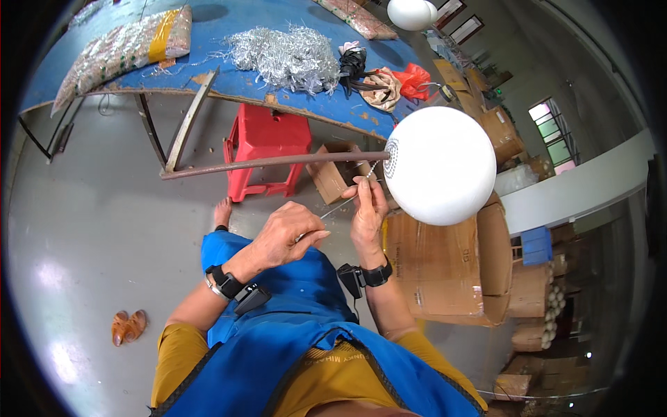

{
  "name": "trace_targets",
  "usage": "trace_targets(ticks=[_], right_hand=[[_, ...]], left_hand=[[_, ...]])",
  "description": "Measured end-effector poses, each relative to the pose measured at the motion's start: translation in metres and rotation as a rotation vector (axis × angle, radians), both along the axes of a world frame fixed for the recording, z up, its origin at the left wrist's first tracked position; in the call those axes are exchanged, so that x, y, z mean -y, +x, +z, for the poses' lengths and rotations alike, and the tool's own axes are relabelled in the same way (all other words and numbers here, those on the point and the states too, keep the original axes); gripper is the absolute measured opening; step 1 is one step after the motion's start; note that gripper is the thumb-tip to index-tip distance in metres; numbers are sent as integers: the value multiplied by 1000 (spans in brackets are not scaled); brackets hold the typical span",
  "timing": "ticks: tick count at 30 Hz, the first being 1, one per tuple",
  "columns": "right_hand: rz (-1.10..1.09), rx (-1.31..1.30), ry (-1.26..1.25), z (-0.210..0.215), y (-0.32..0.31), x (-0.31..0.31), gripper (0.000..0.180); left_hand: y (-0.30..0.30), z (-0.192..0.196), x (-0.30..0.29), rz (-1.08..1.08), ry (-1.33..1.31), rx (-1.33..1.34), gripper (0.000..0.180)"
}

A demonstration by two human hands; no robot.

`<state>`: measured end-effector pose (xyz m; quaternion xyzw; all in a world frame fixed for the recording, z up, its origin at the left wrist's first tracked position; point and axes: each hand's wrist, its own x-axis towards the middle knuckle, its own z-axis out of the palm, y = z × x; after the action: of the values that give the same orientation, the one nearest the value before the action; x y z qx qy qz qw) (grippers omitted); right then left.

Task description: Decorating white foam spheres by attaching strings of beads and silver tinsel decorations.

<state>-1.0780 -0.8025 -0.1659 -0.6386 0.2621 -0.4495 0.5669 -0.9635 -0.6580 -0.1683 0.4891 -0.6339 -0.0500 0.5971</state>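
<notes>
Thread runs straight between left hand and right hand, each grip pinching it, near a white ball.

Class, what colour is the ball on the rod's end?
The ball is mostly white (head view).

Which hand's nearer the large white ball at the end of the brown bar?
Right. The right hand is close beside the large white ball, just left of its lower part in the picture; the left hand is farther out, to the lower left.
</notes>
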Motion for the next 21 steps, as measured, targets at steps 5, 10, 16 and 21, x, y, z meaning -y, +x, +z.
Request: trace_targets(ticks=[5,10,16,21], right_hand=[[100,64,72,-5,9,-5,19],[53,68,52,-11,27,15,19],[6,161,134,-20,36,27,24],[41,18,113,-31,28,42,26]], left_hand=[[4,-21,-6,35,3,-32,9],[6,-22,-8,5,14,-27,10],[6,-34,-7,-13,63,-31,10],[6,-28,-15,-8,142,42,11]])
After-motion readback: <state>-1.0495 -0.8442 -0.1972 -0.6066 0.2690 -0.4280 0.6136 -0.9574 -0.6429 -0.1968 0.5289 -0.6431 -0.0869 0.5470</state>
